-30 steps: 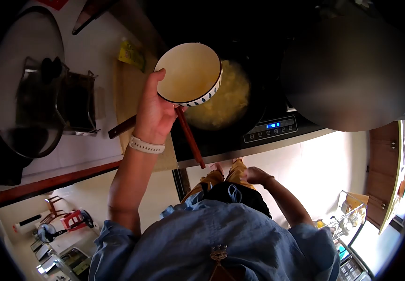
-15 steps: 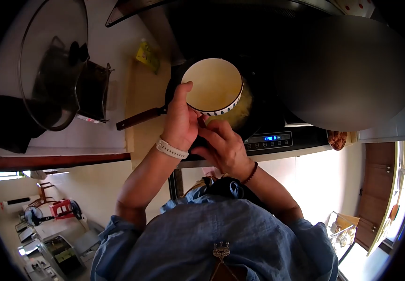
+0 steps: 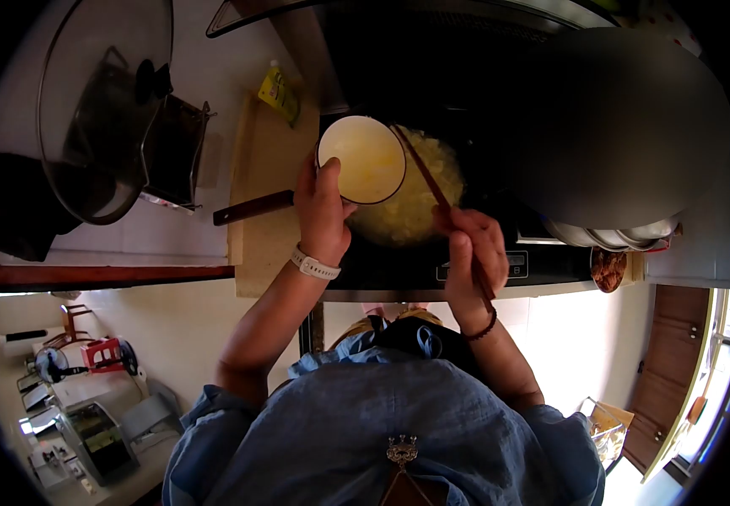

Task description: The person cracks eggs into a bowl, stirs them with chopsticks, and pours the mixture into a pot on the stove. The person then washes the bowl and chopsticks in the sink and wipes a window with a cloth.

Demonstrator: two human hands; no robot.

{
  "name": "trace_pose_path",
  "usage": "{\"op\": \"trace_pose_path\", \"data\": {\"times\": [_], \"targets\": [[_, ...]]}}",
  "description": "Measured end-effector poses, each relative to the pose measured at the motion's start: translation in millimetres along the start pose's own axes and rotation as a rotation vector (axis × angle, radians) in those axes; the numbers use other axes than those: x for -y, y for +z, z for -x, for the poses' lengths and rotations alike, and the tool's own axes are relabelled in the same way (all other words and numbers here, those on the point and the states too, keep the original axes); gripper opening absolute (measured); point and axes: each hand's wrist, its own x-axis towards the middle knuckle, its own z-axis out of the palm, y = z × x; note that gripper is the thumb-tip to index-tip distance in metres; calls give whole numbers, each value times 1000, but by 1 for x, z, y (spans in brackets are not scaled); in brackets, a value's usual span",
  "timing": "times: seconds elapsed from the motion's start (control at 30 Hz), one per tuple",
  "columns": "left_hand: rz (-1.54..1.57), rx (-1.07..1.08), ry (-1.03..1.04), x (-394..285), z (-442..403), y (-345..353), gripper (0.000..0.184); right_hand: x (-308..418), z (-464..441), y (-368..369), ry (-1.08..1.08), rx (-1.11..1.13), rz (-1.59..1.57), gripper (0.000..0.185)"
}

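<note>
My left hand (image 3: 324,211) grips a white bowl (image 3: 361,160) with a dark rim, tilted over the left part of a dark pan. Yellowish residue shows inside the bowl. In the pan lies pale yellow food (image 3: 407,207), partly hidden by the bowl. My right hand (image 3: 473,257) is closed round reddish-brown chopsticks (image 3: 425,173), whose far ends reach the bowl's right rim. The pan's dark handle (image 3: 255,207) points left, beyond my left hand.
A glass lid (image 3: 99,118) and a metal rack (image 3: 177,152) stand on the left counter. A yellow pouch (image 3: 279,94) lies behind the pan handle. The stove's control panel (image 3: 517,265) is beside my right hand; metal bowls (image 3: 614,235) are farther right.
My right hand has come up from my side, taken the chopsticks from my left hand and moved right, over the pan's front edge. The bowl has shifted and turned in my left hand.
</note>
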Motion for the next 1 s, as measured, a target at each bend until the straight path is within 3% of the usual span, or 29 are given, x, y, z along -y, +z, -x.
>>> {"op": "trace_pose_path", "data": {"times": [0.1,0.2,0.27,0.3,0.37,0.43,0.6,0.77,0.9,1.0], "targets": [[-1,-49,18,7,-5,-8,51,10,-17,-11,-205,-32,105,14],[-3,-96,36,5,-4,-12,52,2,-31,-28,-267,158,353,12],[-6,-104,64,6,-7,-18,52,-12,-27,-31,120,356,356,12],[-7,-66,161,12,-16,-24,52,-13,-24,-32,-63,256,354,13],[-13,-52,238,17,-13,-28,52,-3,-22,-36,-208,248,304,16],[-93,23,392,18,-15,-25,50,8,-22,-32,-299,390,241,20],[-429,66,629,21,-11,-24,48,6,-32,-5,-373,617,288,24],[-703,97,887,14,-13,-26,53,5,-38,-19,-579,631,338,24],[-782,150,940,7,-8,-24,56,11,-55,-13,-616,558,315,23],[-788,169,975,3,-15,-24,57,8,-59,-24,-568,722,372,26]]}}
